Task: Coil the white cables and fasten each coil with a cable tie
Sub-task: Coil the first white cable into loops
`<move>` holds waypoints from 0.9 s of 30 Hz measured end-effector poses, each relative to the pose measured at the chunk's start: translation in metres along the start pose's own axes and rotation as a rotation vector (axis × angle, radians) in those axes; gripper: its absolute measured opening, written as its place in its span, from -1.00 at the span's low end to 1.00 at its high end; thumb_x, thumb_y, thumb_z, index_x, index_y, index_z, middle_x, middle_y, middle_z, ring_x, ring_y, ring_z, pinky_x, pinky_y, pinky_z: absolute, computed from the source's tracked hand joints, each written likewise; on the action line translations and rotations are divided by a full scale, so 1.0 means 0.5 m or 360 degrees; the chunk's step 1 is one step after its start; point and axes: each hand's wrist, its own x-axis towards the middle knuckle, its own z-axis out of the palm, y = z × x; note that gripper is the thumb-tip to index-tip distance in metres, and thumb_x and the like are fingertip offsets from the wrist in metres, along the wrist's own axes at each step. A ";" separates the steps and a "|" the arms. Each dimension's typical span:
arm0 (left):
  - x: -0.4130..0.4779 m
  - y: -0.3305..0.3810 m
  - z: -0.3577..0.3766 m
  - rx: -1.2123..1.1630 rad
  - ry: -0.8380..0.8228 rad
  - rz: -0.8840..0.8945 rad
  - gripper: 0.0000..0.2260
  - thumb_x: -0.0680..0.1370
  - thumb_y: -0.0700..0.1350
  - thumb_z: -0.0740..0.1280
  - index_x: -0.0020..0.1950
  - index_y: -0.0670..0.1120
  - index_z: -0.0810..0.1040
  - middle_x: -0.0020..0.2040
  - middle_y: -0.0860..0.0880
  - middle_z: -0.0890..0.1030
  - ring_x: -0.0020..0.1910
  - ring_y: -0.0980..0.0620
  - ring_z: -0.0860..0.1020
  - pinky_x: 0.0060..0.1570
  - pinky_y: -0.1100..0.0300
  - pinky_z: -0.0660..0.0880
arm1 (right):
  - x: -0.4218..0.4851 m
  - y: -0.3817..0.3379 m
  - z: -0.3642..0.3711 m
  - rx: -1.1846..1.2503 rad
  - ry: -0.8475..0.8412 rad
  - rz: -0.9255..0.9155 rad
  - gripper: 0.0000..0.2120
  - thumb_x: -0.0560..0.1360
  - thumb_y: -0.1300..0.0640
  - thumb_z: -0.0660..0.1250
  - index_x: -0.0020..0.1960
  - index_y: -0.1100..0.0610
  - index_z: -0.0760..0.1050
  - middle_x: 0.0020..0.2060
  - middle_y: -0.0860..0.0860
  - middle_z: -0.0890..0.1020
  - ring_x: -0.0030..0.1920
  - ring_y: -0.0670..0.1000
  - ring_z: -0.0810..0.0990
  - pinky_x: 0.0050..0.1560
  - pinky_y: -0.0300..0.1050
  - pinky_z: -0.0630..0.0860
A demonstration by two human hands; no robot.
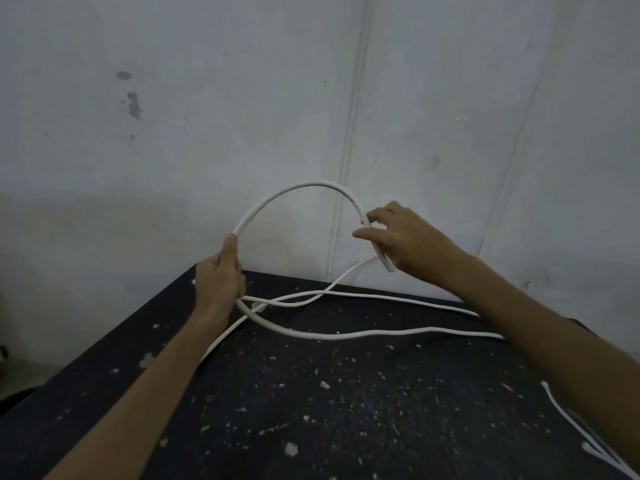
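A thick white cable (294, 189) arches up in a half loop above the far edge of the dark table (346, 393). My left hand (220, 282) grips the loop's left foot, thumb up along the cable. My right hand (405, 237) pinches the loop's right side near the cable's free end, which points down below the fingers. More of the cable (363, 334) trails across the table to the right, crossing itself beside my left hand. Thin white ties (568, 417) lie at the table's right edge.
The table top is black and speckled with white paint chips and debris. A stained whitish wall (242, 98) stands close behind it, with a corner seam running down the middle. The table's left edge drops to a dim floor.
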 end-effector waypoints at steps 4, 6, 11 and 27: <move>0.003 -0.005 0.007 0.0033 -0.0060 0.0012 -0.60 0.62 0.04 0.18 -0.39 -0.09 0.27 -0.59 0.08 0.23 -0.64 0.15 0.19 -0.59 0.27 0.18 | 0.013 0.012 -0.024 -0.0621 -0.0012 -0.0602 -0.78 0.41 0.23 0.25 -0.27 0.01 0.62 0.03 0.12 0.57 -0.03 0.18 0.48 0.05 0.04 0.36; 0.006 -0.009 0.014 0.0106 -0.0108 0.0029 -0.60 0.60 0.06 0.20 -0.38 -0.09 0.29 -0.54 0.04 0.23 -0.61 0.13 0.19 -0.54 0.23 0.17 | 0.028 -0.013 -0.022 -0.0562 -0.0271 -0.0972 -0.88 0.32 0.13 0.42 -0.39 0.04 0.61 -0.10 0.07 0.61 -0.04 0.16 0.54 0.13 0.03 0.45; 0.015 -0.014 0.023 0.0122 -0.0173 -0.0071 -0.65 0.58 0.08 0.23 -0.33 -0.09 0.36 -0.48 0.01 0.23 -0.52 0.10 0.18 -0.49 0.21 0.15 | 0.017 -0.043 0.000 -0.0312 -0.1045 -0.1100 -0.59 0.51 -0.22 0.26 -0.05 0.14 0.56 -0.22 0.07 0.63 -0.22 0.12 0.60 -0.14 -0.03 0.48; 0.009 -0.072 -0.030 -0.0325 -0.0543 -0.0529 -0.61 0.62 0.06 0.13 -0.16 -0.20 0.55 -0.48 -0.01 0.34 -0.44 0.05 0.36 -0.30 0.18 0.37 | 0.011 -0.109 0.055 0.0480 0.0102 -0.0829 -0.60 0.48 -0.16 0.31 -0.30 0.17 0.44 -0.35 0.06 0.45 -0.40 -0.01 0.35 -0.43 -0.20 0.23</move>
